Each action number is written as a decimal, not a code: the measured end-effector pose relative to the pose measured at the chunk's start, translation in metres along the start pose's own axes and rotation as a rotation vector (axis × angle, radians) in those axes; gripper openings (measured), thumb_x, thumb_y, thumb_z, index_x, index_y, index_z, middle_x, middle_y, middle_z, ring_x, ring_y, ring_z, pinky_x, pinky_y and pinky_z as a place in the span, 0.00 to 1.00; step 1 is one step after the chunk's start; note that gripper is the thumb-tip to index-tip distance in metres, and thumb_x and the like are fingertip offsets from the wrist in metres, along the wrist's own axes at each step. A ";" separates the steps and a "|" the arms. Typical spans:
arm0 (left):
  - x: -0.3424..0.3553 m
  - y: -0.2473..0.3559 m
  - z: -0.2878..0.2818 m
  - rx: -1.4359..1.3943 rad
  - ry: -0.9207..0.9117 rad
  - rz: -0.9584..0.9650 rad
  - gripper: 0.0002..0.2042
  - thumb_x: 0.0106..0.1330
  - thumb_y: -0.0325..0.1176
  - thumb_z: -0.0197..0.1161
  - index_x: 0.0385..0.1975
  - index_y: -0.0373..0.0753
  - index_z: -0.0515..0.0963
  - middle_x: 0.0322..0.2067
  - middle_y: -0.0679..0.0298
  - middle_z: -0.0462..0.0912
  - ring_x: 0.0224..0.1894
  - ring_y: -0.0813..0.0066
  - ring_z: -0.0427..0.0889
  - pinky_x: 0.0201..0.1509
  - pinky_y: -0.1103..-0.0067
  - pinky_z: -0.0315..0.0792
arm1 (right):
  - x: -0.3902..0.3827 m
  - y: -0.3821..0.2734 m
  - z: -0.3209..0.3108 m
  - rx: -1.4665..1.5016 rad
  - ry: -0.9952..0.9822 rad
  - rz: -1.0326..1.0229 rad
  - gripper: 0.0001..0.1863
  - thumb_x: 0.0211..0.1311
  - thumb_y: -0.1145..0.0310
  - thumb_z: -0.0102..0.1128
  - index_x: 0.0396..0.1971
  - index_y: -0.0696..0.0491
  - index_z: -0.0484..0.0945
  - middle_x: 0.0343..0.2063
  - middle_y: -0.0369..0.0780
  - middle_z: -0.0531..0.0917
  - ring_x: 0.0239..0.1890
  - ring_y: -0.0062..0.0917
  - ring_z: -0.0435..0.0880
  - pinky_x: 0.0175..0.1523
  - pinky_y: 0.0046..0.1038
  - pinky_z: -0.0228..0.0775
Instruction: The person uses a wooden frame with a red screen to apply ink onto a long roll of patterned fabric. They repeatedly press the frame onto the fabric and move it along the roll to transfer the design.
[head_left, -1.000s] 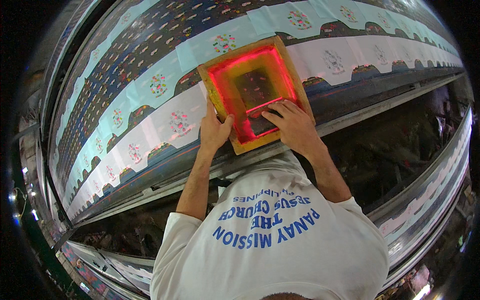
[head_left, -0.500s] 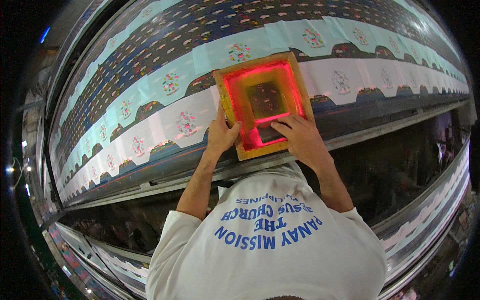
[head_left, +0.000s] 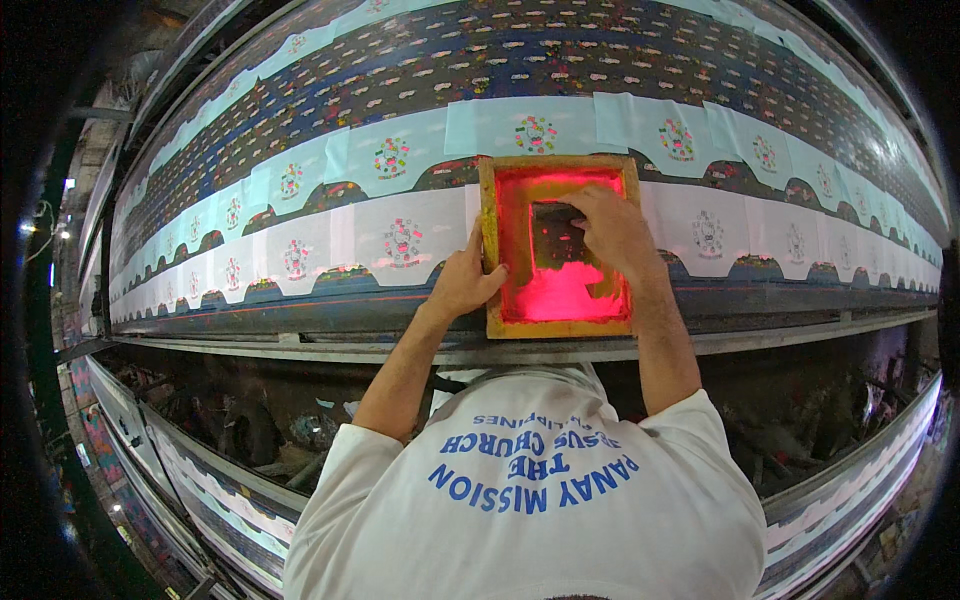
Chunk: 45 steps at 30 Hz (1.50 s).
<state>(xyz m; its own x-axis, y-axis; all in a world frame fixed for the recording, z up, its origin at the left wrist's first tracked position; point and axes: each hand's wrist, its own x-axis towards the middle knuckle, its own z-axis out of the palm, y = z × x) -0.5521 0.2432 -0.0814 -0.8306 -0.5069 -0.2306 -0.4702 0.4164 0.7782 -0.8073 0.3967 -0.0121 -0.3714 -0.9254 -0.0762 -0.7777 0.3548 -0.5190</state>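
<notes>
A wooden screen-printing frame lies on the long printing table, its mesh smeared with bright pink ink. My left hand grips the frame's left side, the thumb over the edge and the fingers along the outside. Inside the frame, my right hand is closed near the top of the mesh on a dark squeegee, mostly hidden by the fingers. Pink ink covers the lower mesh, while a dark patch with small pink marks shows above it.
White fabric pieces with printed cartoon designs lie in a row on both sides of the frame. Beyond them runs a row of light-blue pieces. A metal rail borders the table's near edge. Another table with fabric stands at the lower left.
My right hand has moved from the bottom of the mesh to its top with the squeegee. Pink ink now spreads across the lower mesh. My left hand stays on the frame's left side.
</notes>
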 end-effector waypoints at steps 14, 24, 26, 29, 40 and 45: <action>0.003 0.015 -0.007 0.131 -0.062 -0.097 0.51 0.71 0.48 0.68 0.85 0.31 0.45 0.39 0.29 0.89 0.42 0.25 0.89 0.49 0.42 0.83 | -0.080 -0.021 0.026 -0.057 0.020 -0.014 0.30 0.60 0.83 0.63 0.64 0.51 0.86 0.62 0.43 0.86 0.67 0.42 0.84 0.74 0.43 0.75; 0.006 0.016 0.001 0.127 -0.050 -0.077 0.53 0.70 0.48 0.67 0.85 0.29 0.41 0.39 0.28 0.89 0.43 0.25 0.90 0.52 0.44 0.84 | -0.117 -0.053 0.033 -0.029 0.025 0.108 0.32 0.57 0.83 0.60 0.64 0.50 0.86 0.61 0.42 0.86 0.67 0.41 0.83 0.75 0.44 0.74; 0.008 0.015 -0.001 0.126 -0.059 -0.060 0.54 0.69 0.47 0.66 0.85 0.26 0.40 0.37 0.29 0.89 0.43 0.27 0.90 0.52 0.46 0.84 | -0.117 -0.058 0.030 -0.017 0.046 0.110 0.32 0.57 0.83 0.61 0.63 0.50 0.87 0.61 0.42 0.87 0.67 0.39 0.83 0.74 0.43 0.74; 0.010 0.016 -0.005 0.094 -0.083 -0.059 0.55 0.68 0.46 0.68 0.85 0.27 0.39 0.39 0.29 0.89 0.44 0.28 0.91 0.51 0.46 0.85 | -0.120 -0.060 0.029 -0.106 0.083 0.072 0.31 0.56 0.81 0.63 0.63 0.50 0.87 0.60 0.41 0.87 0.66 0.37 0.84 0.72 0.42 0.75; 0.043 0.098 0.084 0.069 0.117 0.152 0.54 0.68 0.38 0.73 0.87 0.33 0.42 0.43 0.37 0.92 0.43 0.34 0.92 0.49 0.50 0.86 | -0.169 0.048 -0.035 -0.115 0.186 0.011 0.30 0.58 0.79 0.66 0.64 0.48 0.86 0.63 0.40 0.85 0.67 0.40 0.83 0.73 0.43 0.76; 0.075 0.175 0.161 0.059 -0.014 -0.025 0.54 0.68 0.39 0.74 0.87 0.33 0.43 0.47 0.39 0.92 0.45 0.35 0.92 0.51 0.53 0.85 | -0.212 0.141 -0.068 -0.104 0.175 0.044 0.29 0.60 0.75 0.67 0.64 0.48 0.86 0.63 0.42 0.84 0.68 0.44 0.81 0.75 0.44 0.74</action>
<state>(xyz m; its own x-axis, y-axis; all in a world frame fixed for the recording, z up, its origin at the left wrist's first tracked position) -0.7445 0.4001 -0.0562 -0.8224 -0.5071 -0.2580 -0.5072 0.4478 0.7364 -0.8728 0.6520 -0.0108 -0.4819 -0.8744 0.0572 -0.8034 0.4149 -0.4271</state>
